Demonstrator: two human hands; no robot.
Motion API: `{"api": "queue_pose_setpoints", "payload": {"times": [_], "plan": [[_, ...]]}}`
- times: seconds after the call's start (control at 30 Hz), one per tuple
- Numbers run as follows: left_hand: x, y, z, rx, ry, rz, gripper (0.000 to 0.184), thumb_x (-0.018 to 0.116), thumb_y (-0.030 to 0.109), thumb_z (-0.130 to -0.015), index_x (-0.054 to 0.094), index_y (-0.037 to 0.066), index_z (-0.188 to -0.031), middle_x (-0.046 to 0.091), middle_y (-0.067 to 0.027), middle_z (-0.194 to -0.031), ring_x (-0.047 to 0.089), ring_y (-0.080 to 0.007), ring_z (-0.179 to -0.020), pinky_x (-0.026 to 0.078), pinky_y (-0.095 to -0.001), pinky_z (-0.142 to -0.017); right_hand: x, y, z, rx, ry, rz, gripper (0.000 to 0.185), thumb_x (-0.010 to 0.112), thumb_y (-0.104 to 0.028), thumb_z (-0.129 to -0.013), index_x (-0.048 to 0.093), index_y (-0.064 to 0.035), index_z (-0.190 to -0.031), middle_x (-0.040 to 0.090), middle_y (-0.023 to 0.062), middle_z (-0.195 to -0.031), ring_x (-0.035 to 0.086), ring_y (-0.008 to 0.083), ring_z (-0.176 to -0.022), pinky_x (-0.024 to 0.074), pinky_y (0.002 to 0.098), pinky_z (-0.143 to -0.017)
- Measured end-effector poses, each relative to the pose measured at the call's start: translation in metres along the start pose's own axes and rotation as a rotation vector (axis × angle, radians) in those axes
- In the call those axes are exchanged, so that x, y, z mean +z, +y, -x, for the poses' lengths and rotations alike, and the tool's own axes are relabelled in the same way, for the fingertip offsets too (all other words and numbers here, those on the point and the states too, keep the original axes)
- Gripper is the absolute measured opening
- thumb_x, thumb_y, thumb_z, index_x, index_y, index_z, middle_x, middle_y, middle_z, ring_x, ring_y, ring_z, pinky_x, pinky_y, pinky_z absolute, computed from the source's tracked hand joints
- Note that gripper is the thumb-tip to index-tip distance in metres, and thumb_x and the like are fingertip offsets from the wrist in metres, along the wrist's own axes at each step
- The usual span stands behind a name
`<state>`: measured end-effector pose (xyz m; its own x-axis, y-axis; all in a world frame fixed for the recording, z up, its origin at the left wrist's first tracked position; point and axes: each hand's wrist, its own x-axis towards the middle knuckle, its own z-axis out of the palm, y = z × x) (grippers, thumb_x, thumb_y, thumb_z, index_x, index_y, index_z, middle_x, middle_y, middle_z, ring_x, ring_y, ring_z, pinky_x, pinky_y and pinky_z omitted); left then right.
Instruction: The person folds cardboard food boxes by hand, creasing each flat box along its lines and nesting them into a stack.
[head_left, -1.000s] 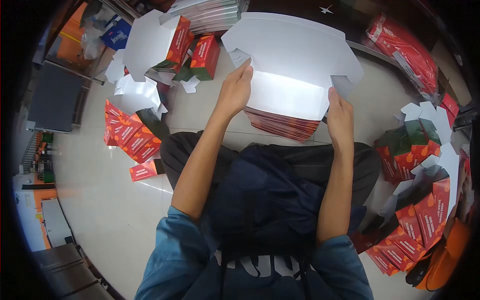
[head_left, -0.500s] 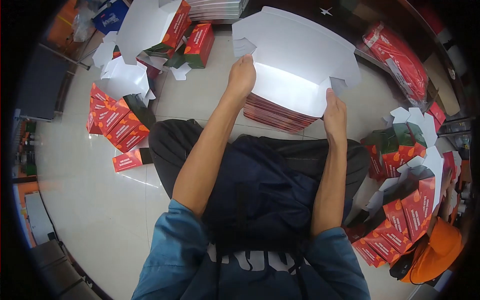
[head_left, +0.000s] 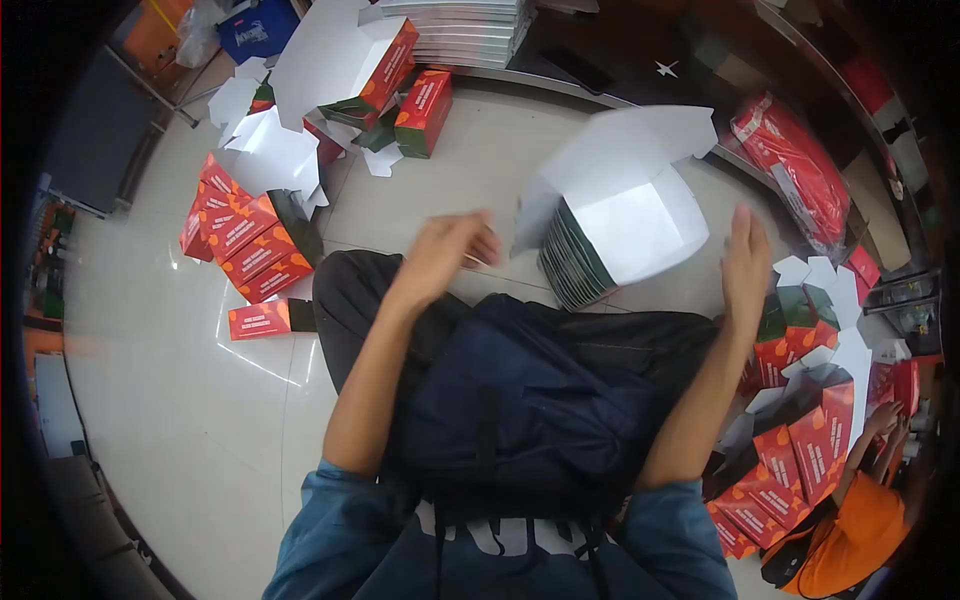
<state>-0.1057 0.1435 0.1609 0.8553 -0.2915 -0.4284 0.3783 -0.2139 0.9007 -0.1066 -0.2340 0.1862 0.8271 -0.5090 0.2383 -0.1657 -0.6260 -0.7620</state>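
A nested stack of open cardboard boxes (head_left: pixel 575 262) stands on the floor in front of my crossed legs. Its green outer edges show on the near left, while the top box (head_left: pixel 655 225) shows its white inside and a raised white lid. My left hand (head_left: pixel 450 252) hovers left of the stack, apart from it, with loosely curled, slightly blurred fingers and nothing in them. On the other side, my right hand (head_left: pixel 745 255) is held with fingers stretched out, also clear of the boxes and without anything in it.
Red and green boxes (head_left: pixel 255 245) pile up at left, and more boxes (head_left: pixel 790 460) at right. A red plastic-wrapped bundle (head_left: pixel 795 170) lies back right. Flat white stacked sheets (head_left: pixel 465 35) sit at the back. Another person in an orange top (head_left: pixel 860 530) handles a box at lower right.
Both hands have let go of the stack's top box and moved apart from it. The stack has turned, now showing green sides instead of red, and its lid leans differently.
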Motion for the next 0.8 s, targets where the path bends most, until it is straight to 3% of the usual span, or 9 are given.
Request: {"api": "queue_pose_setpoints", "payload": {"times": [0.03,0.1,0.2,0.27,0.37,0.4,0.53,0.63,0.8], "plan": [[-0.012,-0.009,-0.003,0.155,0.178,-0.023,0.048,0.045,0.046,-0.098,0.064,0.002,-0.105,0.067,-0.0127,-0.106,0.064,-0.0181,-0.099,0.049,-0.0358,-0.088,-0.011,-0.008,0.024,0.126,-0.117,-0.01,0.069,0.051,-0.05,-0.097,0.047,0.0052,-0.137,0.064,0.0261,-0.116,0.062,0.0273,-0.112,0.0504,0.0348,-0.087],[-0.018,-0.009,-0.021,0.357,0.342,0.122,0.043,0.048,0.038,-0.097,0.063,0.002,-0.115,0.066,-0.0101,-0.104,0.063,-0.0165,-0.098,0.047,-0.0322,-0.084,-0.006,-0.023,0.07,0.324,-0.3,-0.076,0.079,0.052,-0.054,-0.095,0.034,0.003,-0.147,0.061,0.0236,-0.116,0.063,0.0247,-0.108,0.0539,0.0323,-0.076],[0.004,0.01,-0.052,0.609,0.146,-0.055,0.053,0.047,0.046,-0.098,0.055,0.004,-0.13,0.06,-0.0148,-0.118,0.055,-0.0193,-0.117,0.045,-0.0361,-0.096,0.032,-0.033,0.085,0.367,-0.462,-0.428,0.068,0.053,-0.04,-0.098,0.033,0.0016,-0.148,0.061,0.0182,-0.118,0.062,0.0242,-0.106,0.0537,0.0348,-0.08],[0.029,0.018,-0.055,0.555,-0.138,-0.029,0.05,0.052,0.039,-0.099,0.049,0.008,-0.138,0.054,-0.014,-0.129,0.049,-0.0217,-0.126,0.042,-0.0385,-0.1,0.057,-0.019,0.056,0.325,-0.456,-0.595,0.06,0.052,-0.031,-0.099,0.035,0.0007,-0.147,0.06,0.0162,-0.123,0.061,0.0242,-0.108,0.0532,0.0356,-0.084],[0.052,0.007,-0.062,0.715,-0.081,-0.001,0.045,0.057,0.031,-0.098,0.05,0.011,-0.138,0.051,-0.0125,-0.134,0.048,-0.0236,-0.127,0.041,-0.0401,-0.101,0.077,-0.001,0.001,0.305,-0.529,-0.814,0.051,0.05,-0.02,-0.1,0.039,0.0002,-0.146,0.059,0.0147,-0.128,0.059,0.0248,-0.115,0.0505,0.0371,-0.091],[0.052,0.004,-0.063,0.745,-0.064,-0.013,0.046,0.06,0.028,-0.097,0.05,0.011,-0.138,0.049,-0.012,-0.133,0.049,-0.0244,-0.124,0.042,-0.0393,-0.099,0.08,-0.008,-0.006,0.301,-0.502,-0.827,0.045,0.051,-0.018,-0.1,0.047,0.0012,-0.141,0.059,0.0151,-0.129,0.058,0.0224,-0.115,0.0489,0.0355,-0.094],[0.047,-0.011,-0.063,0.801,0.01,-0.1,0.043,0.062,0.026,-0.094,0.053,0.011,-0.134,0.051,-0.0132,-0.127,0.051,-0.0259,-0.118,0.044,-0.038,-0.097,0.091,-0.01,-0.023,0.096,-0.451,-0.6,0.039,0.055,-0.022,-0.101,0.058,0.004,-0.129,0.063,0.016,-0.124,0.059,0.0204,-0.113,0.0457,0.0307,-0.097],[0.048,-0.009,-0.065,0.812,0.072,-0.096,0.039,0.062,0.024,-0.094,0.055,0.01,-0.13,0.05,-0.0141,-0.125,0.052,-0.0276,-0.116,0.044,-0.0378,-0.097,0.08,-0.029,-0.012,-0.265,-0.159,-0.115,0.038,0.054,-0.023,-0.101,0.06,0.0044,-0.126,0.064,0.0166,-0.122,0.059,0.0214,-0.114,0.0434,0.0315,-0.1],[0.055,-0.012,-0.062,0.88,0.191,-0.153,0.035,0.06,0.02,-0.093,0.056,0.009,-0.126,0.049,-0.0151,-0.125,0.052,-0.0302,-0.117,0.044,-0.0387,-0.098,0.046,-0.141,0.029,-0.504,-0.342,-0.371,0.036,0.055,-0.016,-0.099,0.056,0.002,-0.13,0.061,0.0174,-0.125,0.058,0.0221,-0.116,0.0453,0.033,-0.098]]}}
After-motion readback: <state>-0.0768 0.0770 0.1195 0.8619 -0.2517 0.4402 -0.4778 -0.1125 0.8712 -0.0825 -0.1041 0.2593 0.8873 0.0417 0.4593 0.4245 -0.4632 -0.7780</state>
